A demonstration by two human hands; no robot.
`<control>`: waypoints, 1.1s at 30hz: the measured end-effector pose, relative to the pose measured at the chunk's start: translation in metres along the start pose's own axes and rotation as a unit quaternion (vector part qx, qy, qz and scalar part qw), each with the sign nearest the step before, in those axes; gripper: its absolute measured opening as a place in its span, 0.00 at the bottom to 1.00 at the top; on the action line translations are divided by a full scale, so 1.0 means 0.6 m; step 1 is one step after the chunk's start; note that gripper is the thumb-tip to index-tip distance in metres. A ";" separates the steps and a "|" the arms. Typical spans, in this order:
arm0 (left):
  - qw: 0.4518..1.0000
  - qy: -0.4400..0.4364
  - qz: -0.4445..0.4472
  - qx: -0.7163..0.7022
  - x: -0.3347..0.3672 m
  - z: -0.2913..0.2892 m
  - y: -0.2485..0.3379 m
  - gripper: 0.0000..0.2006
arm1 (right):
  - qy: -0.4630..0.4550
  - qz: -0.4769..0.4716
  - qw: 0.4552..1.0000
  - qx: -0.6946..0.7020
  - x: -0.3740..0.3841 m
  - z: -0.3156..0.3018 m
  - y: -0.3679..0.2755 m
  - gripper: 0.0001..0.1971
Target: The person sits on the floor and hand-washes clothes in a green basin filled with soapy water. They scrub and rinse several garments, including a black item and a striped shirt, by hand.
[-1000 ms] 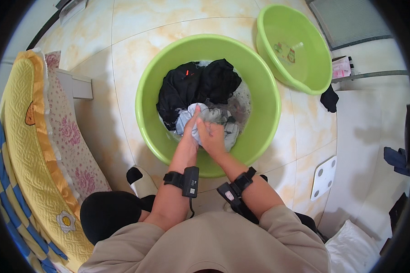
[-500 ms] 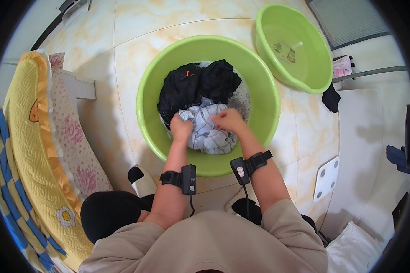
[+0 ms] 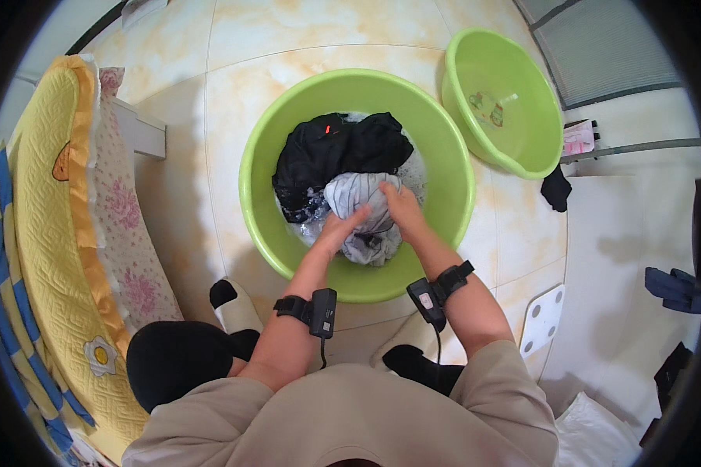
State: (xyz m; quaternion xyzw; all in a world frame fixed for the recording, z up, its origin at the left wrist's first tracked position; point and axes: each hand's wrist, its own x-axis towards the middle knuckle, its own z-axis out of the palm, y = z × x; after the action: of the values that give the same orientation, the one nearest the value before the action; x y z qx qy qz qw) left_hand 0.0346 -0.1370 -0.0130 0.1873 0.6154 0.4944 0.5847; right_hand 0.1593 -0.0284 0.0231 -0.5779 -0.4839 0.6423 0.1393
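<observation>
A large green basin [image 3: 257,226] holds sudsy water and wet clothes. In its near half is a bunched pale grey garment [image 3: 358,194] with dark thin lines. My left hand [image 3: 341,230] grips this garment from the lower left, thumb across the top. My right hand [image 3: 401,205] holds its right side, with the fingers partly hidden by cloth. Dark wet clothing [image 3: 339,148] with a small orange-red mark lies in the far half, touching the grey garment.
A smaller green basin [image 3: 514,144] stands at the far right, beside a dark cloth [image 3: 555,189]. A white scale [image 3: 543,321] lies on the right. A bed with a yellow quilt [image 3: 47,226] runs along the left. Wired black devices [image 3: 323,313] are strapped to my forearms.
Both hands have closed in around the grey garment, which is now gathered into a narrower bundle. My left hand has moved right and nearer to me. The view has shifted slightly.
</observation>
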 end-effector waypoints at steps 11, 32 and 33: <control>0.930 -0.159 -0.020 0.332 -0.011 -0.037 0.125 0.29 | 0.033 0.019 0.999 -0.024 -0.007 -0.067 -0.061 0.26; 0.985 -0.171 0.035 0.013 -0.038 -0.037 0.156 0.28 | 0.094 -0.183 0.844 -0.495 0.017 0.032 0.101 0.32; 0.980 -0.193 0.036 -0.041 -0.044 -0.034 0.166 0.28 | 0.092 -0.180 0.874 -0.441 0.024 0.028 0.102 0.28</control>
State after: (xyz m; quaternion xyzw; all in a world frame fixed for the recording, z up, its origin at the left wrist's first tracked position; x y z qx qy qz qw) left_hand -0.0120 -0.1223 0.0798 0.2769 0.4634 0.4941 0.6815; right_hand 0.1634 -0.0558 -0.0355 -0.5392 -0.7974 0.2696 0.0266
